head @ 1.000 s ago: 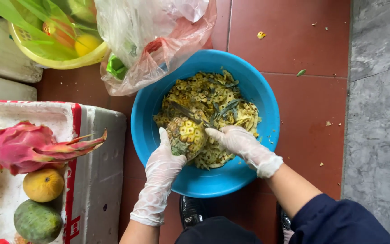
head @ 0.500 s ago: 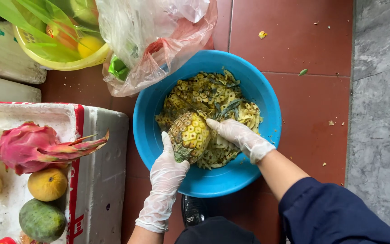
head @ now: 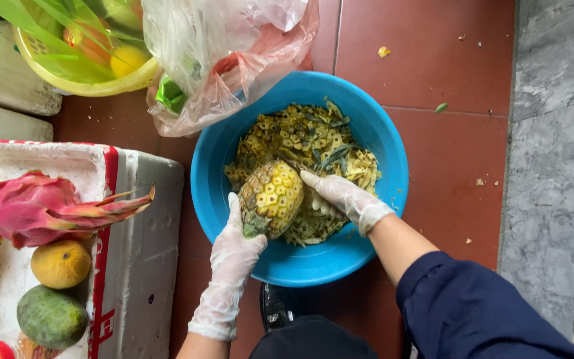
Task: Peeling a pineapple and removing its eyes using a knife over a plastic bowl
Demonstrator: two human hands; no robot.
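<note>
At the left edge a white foam box (head: 144, 219) carries a pink dragon fruit (head: 34, 207), an orange fruit (head: 61, 263) and a green one (head: 51, 316). Behind it, in the far left corner of the floor, stands a yellow basket (head: 94, 83), with a clear plastic bag (head: 220, 53) slumped against the basin's far-left rim.

The blue basin (head: 373, 126) sits on the red tiled floor (head: 433, 60), heaped with yellow peelings (head: 307, 136). The left hand (head: 234, 249), in a thin clear glove, is curled under the lower end of the pineapple (head: 270, 198) and cups it from the near side. The pineapple is tilted over the near-left part of the basin, above the peelings, its skin partly on.

The right hand (head: 340, 196), gloved too, is closed against the fruit's right flank; whether it grips a knife cannot be told, since the fingers hide what lies beneath.

The fruit looks heavy for one hand, firm and stiff, but its cut patches are likely wet and slick against the glove, while the remaining skin is knobbly and gives purchase. The base end, cradled in the palm, seems the safest hold. A grey stone kerb (head: 553, 166) runs along the right edge.
</note>
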